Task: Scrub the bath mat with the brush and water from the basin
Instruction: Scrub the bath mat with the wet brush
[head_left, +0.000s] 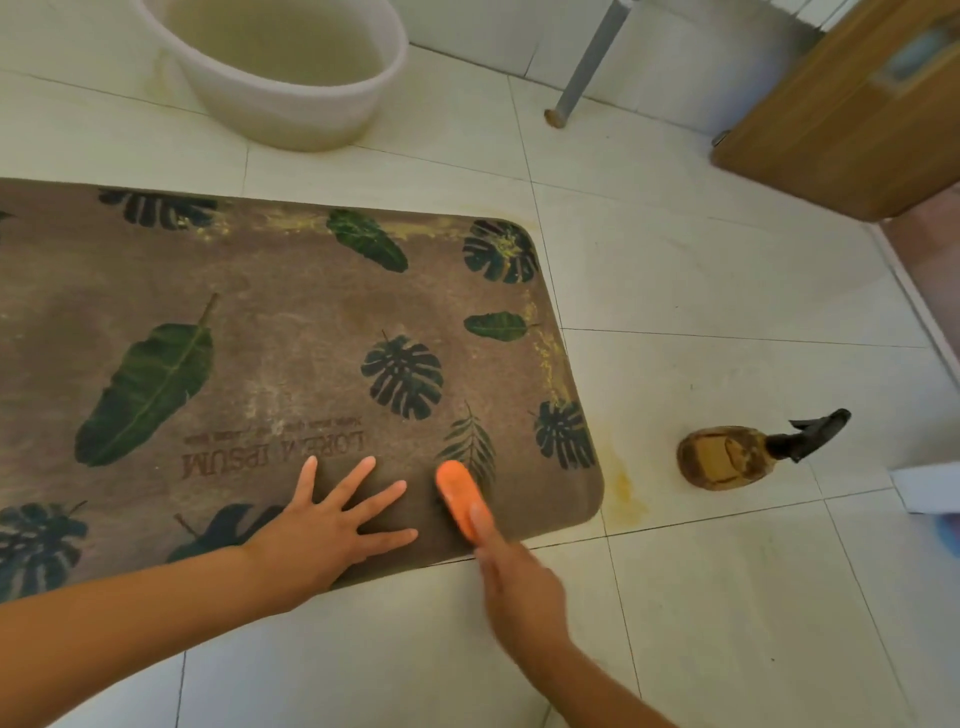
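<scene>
A brown bath mat (291, 322) printed with green leaves lies flat on the tiled floor, with yellowish stains along its far and right edges. My left hand (332, 525) presses flat on the mat's near edge, fingers spread. My right hand (511, 577) grips an orange brush (457, 493) that rests on the mat near its near right corner, beside a fern print. A white basin (291, 98) holding murky water stands on the floor beyond the mat.
An amber spray bottle (727, 457) with a black trigger stands on the tiles right of the mat. A yellow stain (623, 488) marks the floor by the mat's corner. A wooden door (852, 114) and a metal leg (582, 67) are at the back right.
</scene>
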